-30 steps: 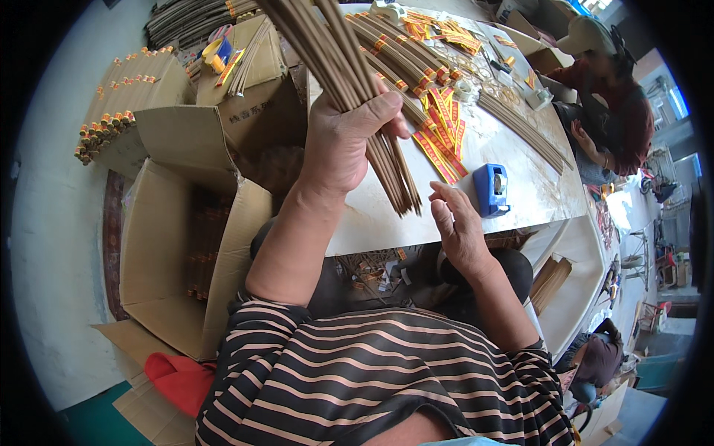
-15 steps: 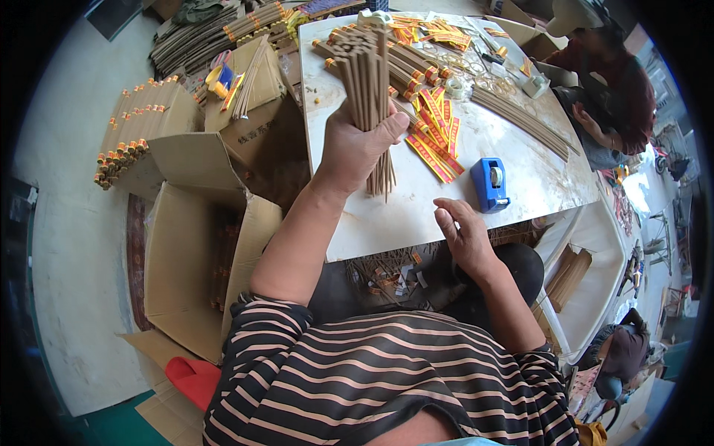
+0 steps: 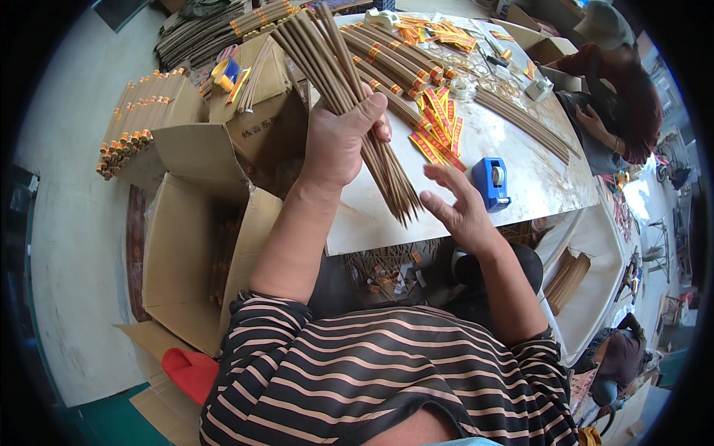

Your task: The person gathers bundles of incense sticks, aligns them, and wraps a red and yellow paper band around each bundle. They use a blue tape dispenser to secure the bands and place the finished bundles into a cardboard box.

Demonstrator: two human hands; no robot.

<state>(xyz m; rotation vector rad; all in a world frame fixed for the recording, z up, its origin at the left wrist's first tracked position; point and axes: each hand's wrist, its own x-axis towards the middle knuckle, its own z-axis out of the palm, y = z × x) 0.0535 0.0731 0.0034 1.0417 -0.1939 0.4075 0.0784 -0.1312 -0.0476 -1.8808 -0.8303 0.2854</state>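
A bundle of brown incense sticks [image 3: 327, 56] is gripped in my left hand [image 3: 341, 135] above the table's near left side. The bundle slants, its thin ends down toward the right and its thick ends up to the left. Close to those thin ends is my right hand [image 3: 462, 208], fingers spread and holding nothing. On the white table [image 3: 357, 230], a blue tape dispenser [image 3: 491, 184] stands just right of that hand. Red and yellow paper labels [image 3: 444, 130] lie fanned out beyond it. Behind them are several banded incense bundles [image 3: 394, 63].
Loose sticks [image 3: 520, 123] lie along the table's right side. An open cardboard box [image 3: 175, 260] stands at my left, with stacked banded bundles [image 3: 141, 119] beyond. A co-worker [image 3: 621, 89] sits at the far right; another person [image 3: 621, 353] is lower right. A white bin [image 3: 595, 282] is at my right.
My left hand has tipped the upright bundle so its thick ends lean left and its thin ends point right. My right hand has risen toward the thin ends, fingers spreading wider.
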